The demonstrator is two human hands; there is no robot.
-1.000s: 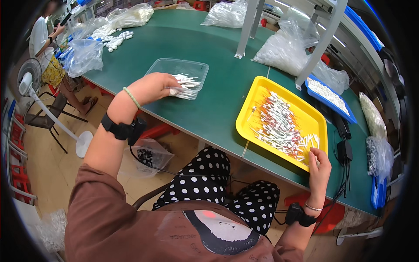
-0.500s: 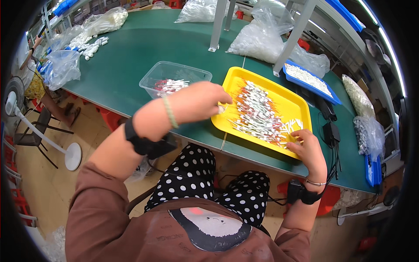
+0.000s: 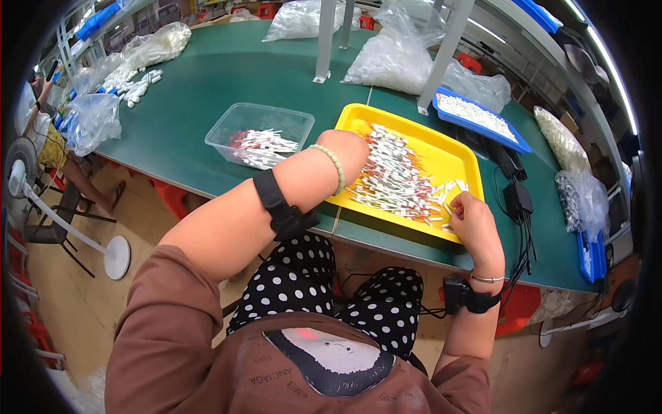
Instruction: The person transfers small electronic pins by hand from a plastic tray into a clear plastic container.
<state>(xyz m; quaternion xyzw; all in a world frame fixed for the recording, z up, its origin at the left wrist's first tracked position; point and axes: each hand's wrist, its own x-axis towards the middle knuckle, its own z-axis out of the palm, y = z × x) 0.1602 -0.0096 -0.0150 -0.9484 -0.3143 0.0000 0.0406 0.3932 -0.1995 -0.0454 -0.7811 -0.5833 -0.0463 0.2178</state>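
A yellow tray [image 3: 460,155] holds a heap of small white-tipped pieces with thin orange-red and pale wires [image 3: 394,172]. Over the tray's left part is my left hand [image 3: 349,150], its back up and its fingers bent down out of sight against the heap. At the right front rim, my right hand [image 3: 474,219] has its thumb and fingertips drawn together beside a few loose white pieces [image 3: 453,187]; whatever they pinch is too small to make out. Left of the tray stands a clear plastic box [image 3: 219,131] with similar white and red pieces inside.
Behind the tray, a blue tray [image 3: 514,143] of white pieces lies past a grey metal post [image 3: 441,62]. Large clear bags of white parts [image 3: 389,69] stand at the back. Black cables and a small black box [image 3: 516,200] lie on the right of the green table [image 3: 269,76].
My left hand has come down onto the heap from the tray's left edge, its fingers now hidden. The fingers of my right hand have closed together at the right front corner.
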